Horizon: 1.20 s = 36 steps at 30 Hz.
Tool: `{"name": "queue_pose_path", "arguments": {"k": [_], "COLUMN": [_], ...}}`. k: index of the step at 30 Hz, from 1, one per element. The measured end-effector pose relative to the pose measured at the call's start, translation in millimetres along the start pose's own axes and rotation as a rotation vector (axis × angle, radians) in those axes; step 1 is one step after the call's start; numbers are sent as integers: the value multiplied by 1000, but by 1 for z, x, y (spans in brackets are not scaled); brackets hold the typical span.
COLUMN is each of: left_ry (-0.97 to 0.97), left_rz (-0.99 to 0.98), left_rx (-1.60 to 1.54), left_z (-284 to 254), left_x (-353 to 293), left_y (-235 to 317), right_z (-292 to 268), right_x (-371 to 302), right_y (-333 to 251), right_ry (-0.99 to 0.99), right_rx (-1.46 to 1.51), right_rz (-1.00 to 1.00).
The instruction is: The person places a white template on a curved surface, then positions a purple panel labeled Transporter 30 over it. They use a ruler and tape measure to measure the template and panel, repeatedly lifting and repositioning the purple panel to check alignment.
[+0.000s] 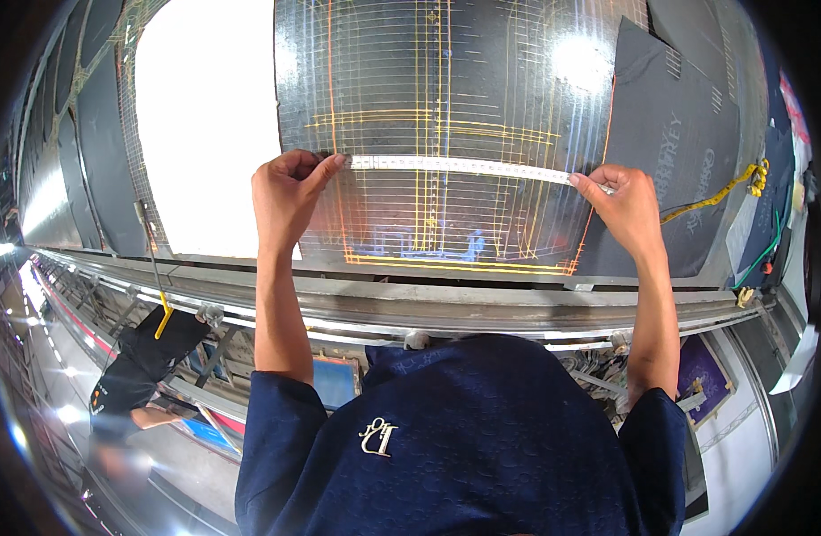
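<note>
A white measuring tape [464, 166] is stretched from left to right across a dark board [384, 214] covered in yellow, orange and blue lines. My left hand [296, 183] pinches its left end between thumb and fingers, close to an orange line. With thumb and fingers closed, my right hand [620, 198] grips the other end, and a short bit of tape pokes out past the fingers. The tape lies low over the board, and I cannot tell if it touches along its whole length.
A bright white sheet [205, 116] lies left of the lined board. Dark cut panels [670, 161] lie at the right, with a yellow tape or cord [719, 198] beyond them. A metal rail [482, 297] runs along the near edge. Another person [142, 366] works at the lower left.
</note>
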<state>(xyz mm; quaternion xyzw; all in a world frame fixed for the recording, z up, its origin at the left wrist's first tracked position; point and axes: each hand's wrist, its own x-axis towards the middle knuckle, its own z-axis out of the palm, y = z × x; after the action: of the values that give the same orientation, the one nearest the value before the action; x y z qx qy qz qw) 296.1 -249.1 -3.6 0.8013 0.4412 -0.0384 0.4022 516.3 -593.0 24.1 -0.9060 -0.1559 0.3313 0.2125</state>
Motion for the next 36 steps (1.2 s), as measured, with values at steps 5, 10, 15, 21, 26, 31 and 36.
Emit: {"name": "queue_pose_path", "arguments": {"k": [5,10,15,21,26,31,36], "left_ry": [19,28,42,52,63,42,45], "left_rz": [-11,-34,-35,-19,-24,-35,-17], "left_rx": [-52,-55,-19,-24,-21,-10,-21], "left_z": [2,2,4,5,6,3,3], "left_x": [-2,-4,-4,-3,-6,-7,-6], "left_y": [2,7,6,3,7,11,8], "right_z": [-3,-3,-2,-3,-3,-3,-3], "right_x": [5,4,6,5,8,7,7], "right_y": [0,-3,2,1,4,2,2], "right_ry": [-21,-29,-26,-25,-39,-39,-30], "right_rx": [-41,-9,-9,11,-17,-28,-20], "right_rz": [-31,36,36,46,61,64,55]}}
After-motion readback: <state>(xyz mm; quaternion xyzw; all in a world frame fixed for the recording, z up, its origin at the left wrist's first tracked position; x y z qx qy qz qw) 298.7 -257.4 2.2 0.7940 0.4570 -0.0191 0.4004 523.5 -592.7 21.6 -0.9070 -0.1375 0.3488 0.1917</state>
